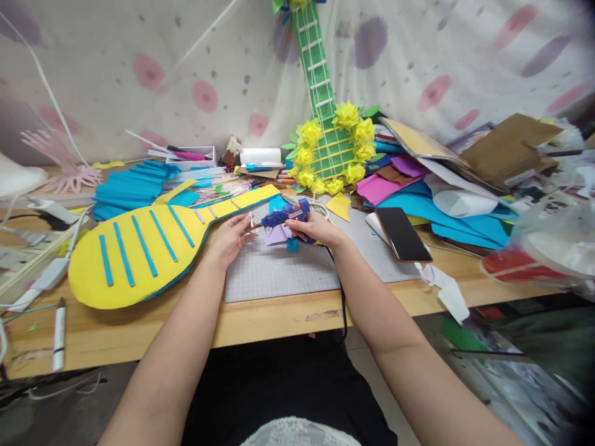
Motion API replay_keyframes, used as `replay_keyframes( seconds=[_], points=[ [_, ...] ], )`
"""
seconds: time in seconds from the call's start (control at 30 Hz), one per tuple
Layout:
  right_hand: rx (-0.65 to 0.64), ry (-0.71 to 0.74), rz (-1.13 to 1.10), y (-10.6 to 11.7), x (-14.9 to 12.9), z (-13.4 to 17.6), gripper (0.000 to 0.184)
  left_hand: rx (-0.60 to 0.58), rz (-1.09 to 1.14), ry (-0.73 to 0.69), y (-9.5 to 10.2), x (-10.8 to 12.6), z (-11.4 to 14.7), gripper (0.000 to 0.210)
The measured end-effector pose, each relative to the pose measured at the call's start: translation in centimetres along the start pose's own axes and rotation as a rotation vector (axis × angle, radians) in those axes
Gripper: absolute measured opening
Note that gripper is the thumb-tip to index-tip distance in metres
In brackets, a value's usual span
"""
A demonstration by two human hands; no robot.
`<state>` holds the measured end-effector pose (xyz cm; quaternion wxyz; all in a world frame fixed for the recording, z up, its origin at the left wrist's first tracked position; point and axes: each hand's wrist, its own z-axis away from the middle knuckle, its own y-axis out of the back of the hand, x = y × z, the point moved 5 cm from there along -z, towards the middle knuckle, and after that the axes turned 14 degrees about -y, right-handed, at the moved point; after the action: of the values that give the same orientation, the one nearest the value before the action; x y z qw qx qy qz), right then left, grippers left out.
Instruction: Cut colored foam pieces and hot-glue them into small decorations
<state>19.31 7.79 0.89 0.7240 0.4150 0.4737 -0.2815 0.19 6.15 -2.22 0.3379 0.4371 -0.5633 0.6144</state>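
Observation:
My right hand [312,228] is wrapped round a blue hot glue gun [283,215], whose nozzle points left. Pinched in the fingers of my left hand [233,235] is a small pale strip [251,219], close to the nozzle; whether they touch I cannot tell. Both hands are above a grey cutting mat [279,279]. To the left lies a yellow lute-shaped craft piece [134,254] with blue strips on its body and short pale purple strips on its neck. A light purple paper piece [277,235] lies under the glue gun.
A green craft instrument with yellow flowers [325,148] stands at the back. A phone [402,234] lies to the right, before piled coloured sheets [446,210]. A clear plastic container [548,241] is at the right edge. A marker [59,334] and power strip [32,266] are left.

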Motion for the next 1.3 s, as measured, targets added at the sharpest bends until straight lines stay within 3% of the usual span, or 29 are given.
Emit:
replay_keyframes(
  seconds=[0.13,0.2,0.3,0.4,0.5,0.67,0.8,0.87,0.97,1.03,1.1,1.2,1.3],
  points=[
    [0.005,0.009,-0.011,0.4,-0.2,0.2,0.039,0.015,0.054,-0.033,0.4,0.0,-0.4,0.021],
    [0.102,0.012,-0.068,1.8,-0.2,0.4,0.038,0.057,0.096,-0.05,0.8,0.0,-0.6,0.02],
    [0.466,-0.008,-0.192,6.3,0.7,1.4,0.037,0.107,0.14,-0.067,1.2,0.2,-0.8,0.019],
    [0.844,-0.088,-0.163,11.2,2.8,3.2,0.043,0.117,0.151,-0.082,1.2,0.3,-0.8,0.021],
    [0.962,-0.284,0.038,13.7,5.6,4.2,0.049,0.143,0.099,-0.101,1.1,0.4,-0.7,0.025],
    [1.016,-0.402,0.173,13.6,8.5,4.5,0.042,0.15,0.006,-0.125,0.8,0.5,-0.5,0.03],
    [1.011,-0.435,0.295,12.7,8.3,4.1,0.049,0.156,-0.032,-0.156,0.9,0.6,-0.4,0.032],
    [1.111,-0.351,0.314,12.8,6.9,4.7,0.063,0.154,-0.07,-0.183,0.9,0.5,-0.4,0.032],
    [1.32,-0.014,0.37,12.3,3.1,6.2,0.069,0.117,-0.122,-0.209,0.5,0.2,-0.4,0.031],
    [1.245,0.205,0.345,10.9,0.9,5.9,0.058,0.078,-0.107,-0.189,0.2,-0.2,-0.3,0.029],
    [0.98,0.303,0.253,8.6,-0.6,4.0,0.051,0.035,-0.043,-0.126,-0.2,-0.7,-0.2,0.026],
    [0.524,0.327,0.111,3.6,-1.5,0.0,0.049,-0.027,0.082,0.013,-0.6,-1.1,0.0,0.017],
    [0.24,0.321,0.045,-1.1,-1.6,-2.9,0.064,-0.038,0.184,0.101,-0.7,-1.0,0.2,0.006]
  ],
)
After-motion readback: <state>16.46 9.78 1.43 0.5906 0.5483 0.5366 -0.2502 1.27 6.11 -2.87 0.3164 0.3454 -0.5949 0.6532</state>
